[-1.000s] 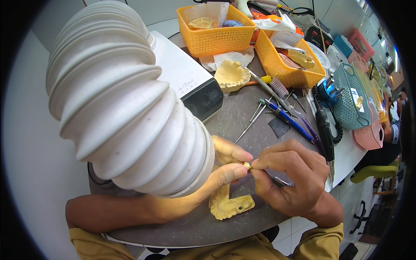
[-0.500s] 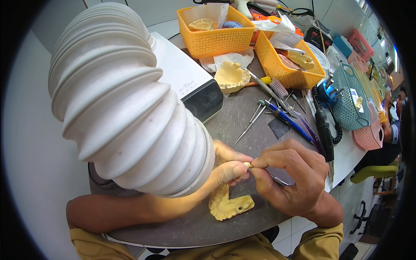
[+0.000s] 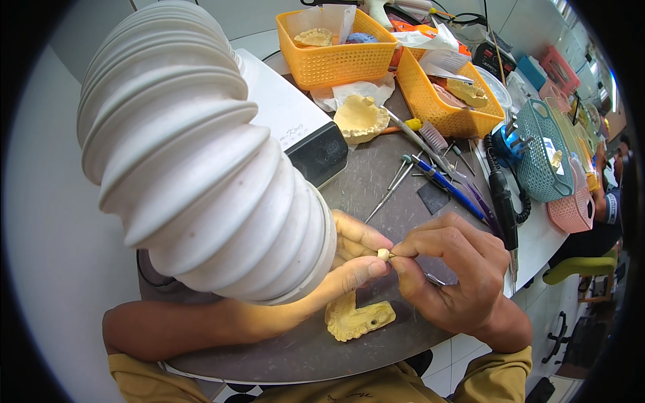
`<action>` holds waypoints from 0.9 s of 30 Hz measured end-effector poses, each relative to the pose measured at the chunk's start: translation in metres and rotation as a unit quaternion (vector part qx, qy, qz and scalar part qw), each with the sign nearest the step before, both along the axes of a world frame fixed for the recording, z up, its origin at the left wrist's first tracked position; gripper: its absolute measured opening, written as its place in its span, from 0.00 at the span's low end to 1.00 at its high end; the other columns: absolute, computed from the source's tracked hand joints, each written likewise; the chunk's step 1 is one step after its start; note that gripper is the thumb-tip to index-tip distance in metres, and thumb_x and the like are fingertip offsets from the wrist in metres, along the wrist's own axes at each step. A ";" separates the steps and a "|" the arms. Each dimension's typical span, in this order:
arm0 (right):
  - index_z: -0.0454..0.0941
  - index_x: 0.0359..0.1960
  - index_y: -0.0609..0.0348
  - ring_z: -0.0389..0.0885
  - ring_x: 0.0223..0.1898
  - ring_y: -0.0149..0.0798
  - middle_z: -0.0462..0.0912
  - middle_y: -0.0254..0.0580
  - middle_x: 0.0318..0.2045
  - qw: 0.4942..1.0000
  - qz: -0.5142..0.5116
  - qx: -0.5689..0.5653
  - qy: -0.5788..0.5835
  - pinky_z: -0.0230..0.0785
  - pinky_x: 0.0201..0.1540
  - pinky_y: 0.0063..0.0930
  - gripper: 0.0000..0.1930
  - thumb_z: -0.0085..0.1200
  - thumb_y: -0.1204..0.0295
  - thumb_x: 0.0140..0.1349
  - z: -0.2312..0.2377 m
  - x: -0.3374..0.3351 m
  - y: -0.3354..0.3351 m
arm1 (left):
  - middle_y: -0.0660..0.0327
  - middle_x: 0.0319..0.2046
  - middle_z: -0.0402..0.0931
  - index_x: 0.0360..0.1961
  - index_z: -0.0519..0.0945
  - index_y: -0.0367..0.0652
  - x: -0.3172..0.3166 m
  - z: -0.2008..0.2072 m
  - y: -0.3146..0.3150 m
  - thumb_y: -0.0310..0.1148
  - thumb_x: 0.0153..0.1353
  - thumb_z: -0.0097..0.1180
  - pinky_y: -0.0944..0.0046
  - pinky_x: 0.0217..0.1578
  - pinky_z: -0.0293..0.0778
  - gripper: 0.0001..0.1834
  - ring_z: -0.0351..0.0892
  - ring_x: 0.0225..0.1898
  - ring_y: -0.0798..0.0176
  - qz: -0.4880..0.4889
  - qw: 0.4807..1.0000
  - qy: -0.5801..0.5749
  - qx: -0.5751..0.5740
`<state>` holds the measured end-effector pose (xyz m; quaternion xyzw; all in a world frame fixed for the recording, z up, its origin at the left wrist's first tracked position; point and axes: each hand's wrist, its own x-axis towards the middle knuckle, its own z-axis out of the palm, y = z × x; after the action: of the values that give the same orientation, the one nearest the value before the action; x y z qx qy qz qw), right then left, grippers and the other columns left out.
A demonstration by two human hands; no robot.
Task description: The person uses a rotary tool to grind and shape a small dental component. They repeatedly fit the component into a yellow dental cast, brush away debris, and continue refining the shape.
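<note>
My right hand pinches a thin brass-coloured pin between thumb and forefinger. On the pin's end is a small cream tooth die. My left hand is cupped around the die, thumb and forefinger parted on either side of it; whether they touch it I cannot tell. Below my hands, a yellow plaster dental model lies on the desk, with a dark hole in one arm. A silver metal instrument shows under my right hand; I cannot tell if it is held.
A thick white ribbed hose hangs over my left forearm. Past it stands a white box. Two yellow baskets hold dental models. A plaster model, a blue pen and a black handpiece lie beyond my hands.
My left thumb and fingers have parted from their pinch, baring more of the tooth die. The right hand keeps its pinch almost in place.
</note>
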<state>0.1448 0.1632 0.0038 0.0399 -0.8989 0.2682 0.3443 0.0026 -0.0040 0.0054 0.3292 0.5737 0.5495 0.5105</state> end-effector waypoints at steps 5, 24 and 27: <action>0.82 0.32 0.60 0.82 0.21 0.38 0.83 0.41 0.25 1.000 0.000 -0.006 -0.001 0.71 0.22 0.28 0.11 0.67 0.82 0.45 0.000 0.000 -0.001 | 0.56 0.41 0.84 0.51 0.78 0.35 -0.001 0.002 0.001 0.29 0.72 0.58 0.66 0.50 0.78 0.11 0.82 0.45 0.69 -0.004 1.000 -0.005 -0.027; 0.81 0.32 0.61 0.82 0.22 0.37 0.84 0.41 0.26 1.000 -0.006 -0.002 0.019 0.72 0.23 0.27 0.11 0.67 0.83 0.45 0.002 0.001 0.000 | 0.54 0.42 0.84 0.53 0.77 0.33 -0.002 -0.007 0.002 0.28 0.74 0.54 0.63 0.50 0.80 0.12 0.83 0.43 0.65 0.020 0.996 -0.086 0.019; 0.81 0.32 0.61 0.82 0.22 0.37 0.84 0.40 0.26 1.000 -0.007 -0.004 0.016 0.72 0.23 0.27 0.11 0.67 0.82 0.45 0.003 0.002 0.000 | 0.53 0.42 0.84 0.54 0.76 0.33 -0.002 -0.005 0.002 0.28 0.74 0.53 0.63 0.49 0.80 0.12 0.83 0.42 0.65 0.020 0.995 -0.094 0.020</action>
<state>0.1466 0.1634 0.0064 0.0363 -0.8923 0.2685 0.3611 0.0009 -0.0019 0.0000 0.2744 0.5188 0.5995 0.5442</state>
